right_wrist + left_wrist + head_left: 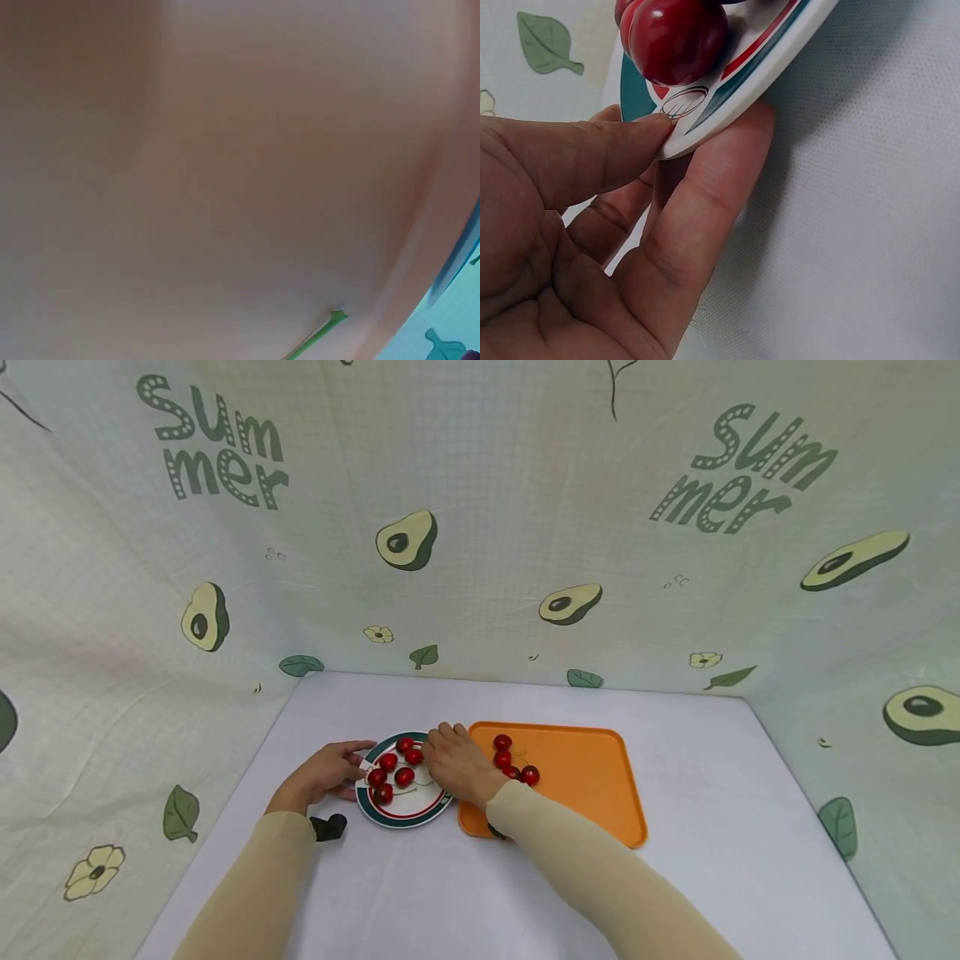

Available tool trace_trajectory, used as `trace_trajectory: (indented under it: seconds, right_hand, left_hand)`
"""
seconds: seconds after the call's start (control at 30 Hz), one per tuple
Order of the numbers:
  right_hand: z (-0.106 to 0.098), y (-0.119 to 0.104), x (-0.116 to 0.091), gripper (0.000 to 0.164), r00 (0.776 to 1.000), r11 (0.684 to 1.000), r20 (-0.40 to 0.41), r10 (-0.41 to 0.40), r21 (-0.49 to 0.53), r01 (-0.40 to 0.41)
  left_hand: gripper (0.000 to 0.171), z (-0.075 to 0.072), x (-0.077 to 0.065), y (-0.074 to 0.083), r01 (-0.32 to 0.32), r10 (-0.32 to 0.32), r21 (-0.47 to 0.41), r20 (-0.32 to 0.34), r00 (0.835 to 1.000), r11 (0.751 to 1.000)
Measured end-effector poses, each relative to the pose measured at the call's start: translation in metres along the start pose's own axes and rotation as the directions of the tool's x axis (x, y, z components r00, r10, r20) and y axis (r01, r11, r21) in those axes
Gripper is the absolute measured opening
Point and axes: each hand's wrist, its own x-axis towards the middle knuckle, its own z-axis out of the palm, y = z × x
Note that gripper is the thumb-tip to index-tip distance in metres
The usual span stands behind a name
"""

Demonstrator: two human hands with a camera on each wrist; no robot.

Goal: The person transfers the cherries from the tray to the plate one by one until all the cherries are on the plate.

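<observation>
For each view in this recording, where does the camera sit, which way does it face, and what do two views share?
Head: worn on the head, facing forward and down at the left hand, right hand, beige sleeves, round white green-rimmed plate and orange rectangular tray.
Left wrist: facing the left hand, which pinches the plate's edge near glossy red cherries.
Right wrist: mostly blurred skin of the right hand; a thin green stem shows low.
Shared: head and left wrist both show left hand, plate, cherries.
</observation>
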Motion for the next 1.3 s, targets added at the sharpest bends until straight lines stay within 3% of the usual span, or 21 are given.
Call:
trace_trajectory:
  seconds: [0.7,0.93,1.1,1.3]
  right_hand:
    - [0.006,0.0,0.0,0.033,1.0,0.999,0.017,0.007,-0.038,-0.007]
    - [0.003,0.002,-0.001,0.026,0.999,0.999,0.006,0.037,0.024,-0.037]
    - [-0.008,0.007,-0.009,0.028,0.998,0.998,-0.016,0.055,0.037,-0.054]
    - [-0.014,0.023,-0.031,0.024,0.991,0.996,-0.102,0.081,0.038,-0.078]
  left_hand:
    - [0.061,0.0,0.003,0.0,0.015,-0.015,-0.004,0.002,1.0,1.0]
    - [0.062,0.0,0.002,-0.002,0.023,-0.023,0.007,0.008,1.0,1.0]
    - [0.063,-0.002,0.001,-0.001,0.021,-0.022,0.008,0.008,1.0,1.0]
    - [0.063,0.0,0.001,0.001,0.014,-0.014,0.005,0.007,1.0,1.0]
